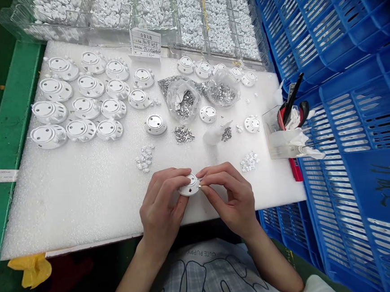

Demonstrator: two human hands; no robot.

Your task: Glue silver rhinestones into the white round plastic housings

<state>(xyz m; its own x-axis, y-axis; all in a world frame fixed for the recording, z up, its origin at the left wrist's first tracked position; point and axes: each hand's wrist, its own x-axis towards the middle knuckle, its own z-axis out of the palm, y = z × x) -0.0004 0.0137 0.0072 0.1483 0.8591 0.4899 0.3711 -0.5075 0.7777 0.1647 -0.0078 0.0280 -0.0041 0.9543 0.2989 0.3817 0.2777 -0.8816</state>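
Close to the front of the foam mat, my left hand (167, 197) grips a small round white plastic disc (189, 188) by its left side. It has dark holes on its top and rim. My right hand (229, 193) is at the disc's right edge, thumb and fingers pinching a tiny white piece (200, 187) against it; the fingers partly hide this piece. Beyond my hands lie a pile of small white parts (144, 159) on the left and another white pile (249, 161) on the right. A heap of small metal pieces (183, 134) sits farther back.
Rows of similar white discs (85, 107) cover the mat's back left. Bags of metal bits (183, 99) lie mid-mat near a translucent bottle (211, 136). Clear trays (158, 25) of white parts line the back. Blue crates (354, 160) and a tool holder (279, 144) stand right.
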